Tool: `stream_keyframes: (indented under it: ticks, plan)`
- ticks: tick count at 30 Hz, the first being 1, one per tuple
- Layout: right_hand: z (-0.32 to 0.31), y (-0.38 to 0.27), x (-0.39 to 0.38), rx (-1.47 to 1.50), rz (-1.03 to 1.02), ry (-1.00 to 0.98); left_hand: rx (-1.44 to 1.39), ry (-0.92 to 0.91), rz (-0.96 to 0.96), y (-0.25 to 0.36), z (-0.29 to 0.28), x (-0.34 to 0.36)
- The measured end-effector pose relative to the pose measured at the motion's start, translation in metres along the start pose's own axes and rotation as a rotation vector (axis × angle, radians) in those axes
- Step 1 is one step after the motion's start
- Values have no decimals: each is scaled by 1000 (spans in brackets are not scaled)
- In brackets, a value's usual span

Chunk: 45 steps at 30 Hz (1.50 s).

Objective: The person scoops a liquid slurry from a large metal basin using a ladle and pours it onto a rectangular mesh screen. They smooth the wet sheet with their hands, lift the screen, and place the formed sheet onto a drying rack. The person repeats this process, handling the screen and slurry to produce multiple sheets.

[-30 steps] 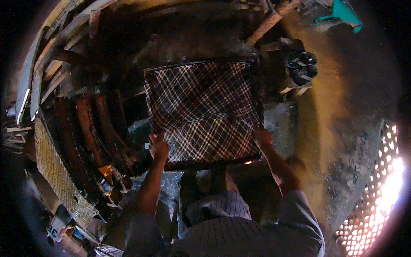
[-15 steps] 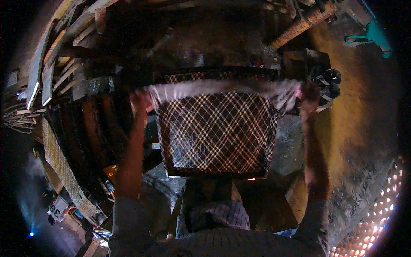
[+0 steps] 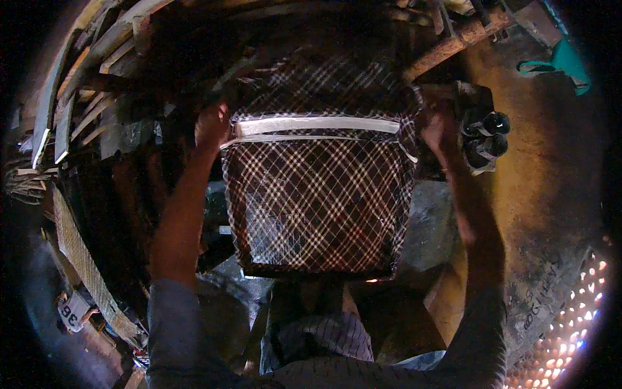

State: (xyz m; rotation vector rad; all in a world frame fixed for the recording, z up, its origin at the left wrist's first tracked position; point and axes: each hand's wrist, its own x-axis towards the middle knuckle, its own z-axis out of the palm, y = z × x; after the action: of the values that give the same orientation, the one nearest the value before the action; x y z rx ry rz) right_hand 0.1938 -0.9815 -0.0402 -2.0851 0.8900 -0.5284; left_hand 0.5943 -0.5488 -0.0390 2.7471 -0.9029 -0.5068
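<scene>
The checked cloth (image 3: 317,201), seemingly being spread, is before the person (image 3: 317,366).
Left hand (image 3: 211,131) and right hand (image 3: 439,129) are at its sides, near the white strip (image 3: 311,125); whether their fingers grasp cannot be told. The next move probably calls for even pulling.

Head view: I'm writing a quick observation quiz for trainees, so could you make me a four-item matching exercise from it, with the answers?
1. Plaid fabric
2. Pale band
3. Left hand
4. Teal item

A. Near the view's upper right edge
B. Dark, with light crossing lines
C. Beside the fabric's left edge
D. Whitish, running side to side across the plaid

Pairs: 1-B, 2-D, 3-C, 4-A
</scene>
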Motion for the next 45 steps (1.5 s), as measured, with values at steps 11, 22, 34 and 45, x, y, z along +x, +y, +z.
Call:
stream_keyframes:
  ticks: [11,22,34,45]
  plan:
    - [31,3,-108,-198,-343,-36,325,371,378,0,42,-85]
    - [-10,1,-208,-440,-37,-484,-308,32,460,-43,49,-196]
    - [-78,-50,-508,-661,83,-1200,-14,-982,861,-92,88,-497]
    - [-83,-10,-654,-683,493,-1157,-141,-1140,318,-168,174,-630]
